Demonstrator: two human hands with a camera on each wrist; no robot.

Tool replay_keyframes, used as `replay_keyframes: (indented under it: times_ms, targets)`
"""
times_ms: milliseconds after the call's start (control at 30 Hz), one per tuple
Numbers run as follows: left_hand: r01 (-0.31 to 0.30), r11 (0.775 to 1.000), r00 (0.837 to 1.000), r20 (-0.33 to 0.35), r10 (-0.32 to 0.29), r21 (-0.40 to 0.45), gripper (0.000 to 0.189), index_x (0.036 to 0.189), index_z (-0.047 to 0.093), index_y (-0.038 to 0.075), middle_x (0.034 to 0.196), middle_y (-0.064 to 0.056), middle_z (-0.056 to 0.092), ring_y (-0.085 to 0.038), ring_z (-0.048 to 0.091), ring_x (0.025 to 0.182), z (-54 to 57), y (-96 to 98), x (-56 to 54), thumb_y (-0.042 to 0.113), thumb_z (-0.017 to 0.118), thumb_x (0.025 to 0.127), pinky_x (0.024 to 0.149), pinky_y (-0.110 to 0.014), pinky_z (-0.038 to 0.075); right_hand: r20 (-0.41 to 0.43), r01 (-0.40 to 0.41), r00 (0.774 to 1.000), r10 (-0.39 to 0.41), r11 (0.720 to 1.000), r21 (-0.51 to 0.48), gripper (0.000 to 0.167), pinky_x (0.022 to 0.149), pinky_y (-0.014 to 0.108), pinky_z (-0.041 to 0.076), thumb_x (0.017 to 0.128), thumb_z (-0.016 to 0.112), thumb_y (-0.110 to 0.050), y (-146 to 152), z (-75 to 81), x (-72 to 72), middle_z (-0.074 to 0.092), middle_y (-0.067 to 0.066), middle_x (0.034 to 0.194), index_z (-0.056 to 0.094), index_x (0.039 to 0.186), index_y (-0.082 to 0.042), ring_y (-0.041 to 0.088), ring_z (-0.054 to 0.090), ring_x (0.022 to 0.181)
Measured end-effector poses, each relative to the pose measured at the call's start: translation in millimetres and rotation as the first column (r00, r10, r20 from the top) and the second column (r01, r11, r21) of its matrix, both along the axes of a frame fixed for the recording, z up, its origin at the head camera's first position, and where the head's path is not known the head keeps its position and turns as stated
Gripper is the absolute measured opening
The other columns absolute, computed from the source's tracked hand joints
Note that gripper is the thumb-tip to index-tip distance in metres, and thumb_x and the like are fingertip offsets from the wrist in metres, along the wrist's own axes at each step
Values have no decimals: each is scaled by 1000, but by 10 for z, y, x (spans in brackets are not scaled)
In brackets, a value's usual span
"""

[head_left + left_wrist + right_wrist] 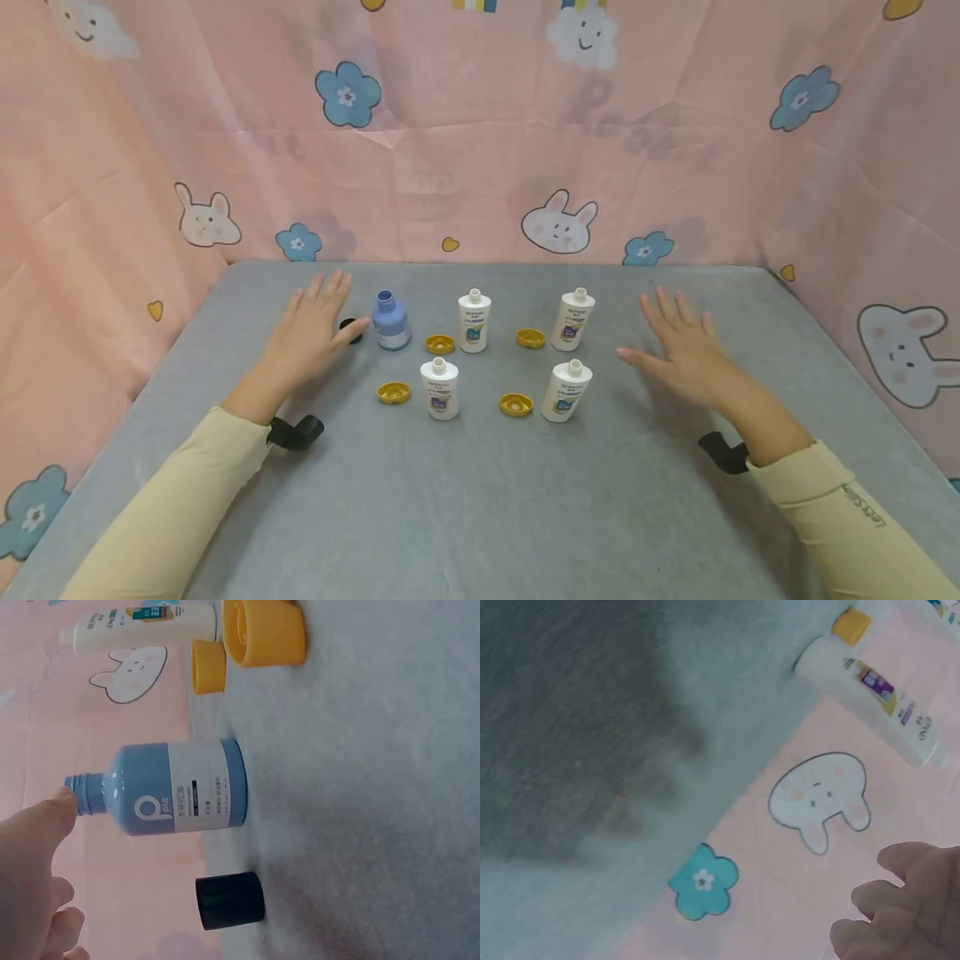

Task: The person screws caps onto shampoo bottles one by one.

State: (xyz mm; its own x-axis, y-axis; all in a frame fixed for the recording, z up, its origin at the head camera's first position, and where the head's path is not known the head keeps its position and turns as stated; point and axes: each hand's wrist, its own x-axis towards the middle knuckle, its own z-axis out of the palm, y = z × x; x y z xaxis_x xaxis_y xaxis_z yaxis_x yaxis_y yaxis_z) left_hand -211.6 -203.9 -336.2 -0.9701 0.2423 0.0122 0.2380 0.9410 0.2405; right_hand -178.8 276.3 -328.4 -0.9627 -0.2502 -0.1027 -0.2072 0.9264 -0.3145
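Observation:
My left hand [303,333] hovers over the table's left side, fingers straight and spread, holding nothing. Nearest to it stands an uncapped blue bottle [392,325]; in the left wrist view the thumb overlaps its neck, and contact cannot be told. Beside this bottle is a black cap [230,901], partly covered by the thumb in the head view. On the right, my right hand [686,350] is likewise spread and holds nothing. Several uncapped white bottles stand upright in two rows: back ones [474,325] [572,323], front ones [441,393] [566,393].
Yellow caps lie to the left of the white bottles: two in back [440,344] [530,338], two in front [393,392] [516,405]. Beneath everything is a grey tabletop [480,517]. A pink patterned curtain [465,150] hangs behind and along both sides.

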Motion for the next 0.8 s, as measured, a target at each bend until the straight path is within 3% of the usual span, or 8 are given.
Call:
replay_keyframes:
  times_ms: [467, 800]
  targets:
    - [46, 999, 998, -44, -47, -22, 79, 159, 14, 4, 166, -17, 13, -41, 7, 154, 71, 90, 129, 48, 48, 103, 124, -61, 6, -29, -77, 997, 76, 996, -37, 89, 119, 68, -10, 100, 46, -57, -242, 208, 216, -14, 14, 166, 0, 160, -11, 42, -15, 153]
    - [81, 997, 995, -55, -81, -12, 77, 160, 14, 8, 167, -15, 12, -39, 8, 155, 106, 179, 209, 48, 48, 103, 125, -60, 6, -66, -124, 991, 120, 990, -60, 84, 121, 65, -7, 101, 47, -54, -384, 281, 278, -8, 12, 168, 1, 161, -14, 39, -9, 154]
